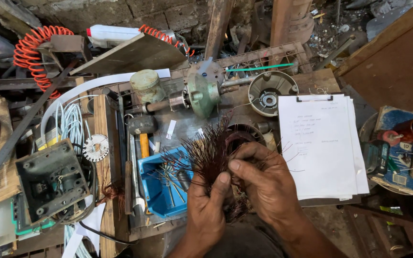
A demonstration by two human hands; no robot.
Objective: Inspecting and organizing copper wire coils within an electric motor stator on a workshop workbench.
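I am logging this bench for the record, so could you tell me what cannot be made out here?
- Head view: what the wire bundle is wound on is hidden by both hands.
- Right hand: fingers buried in the strands.
- Clipboard: writing too small.
- Left hand: forearm cut off by the bottom edge.

Clipboard [319, 143] right of tray [161, 184]

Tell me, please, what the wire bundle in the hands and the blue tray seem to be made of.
The wire bundle, gripped by the left hand and right hand, looks like enamelled copper: thin, stiff, reddish-brown glossy strands. The blue tray appears to be moulded plastic: even colour, dull sheen, rounded rim.
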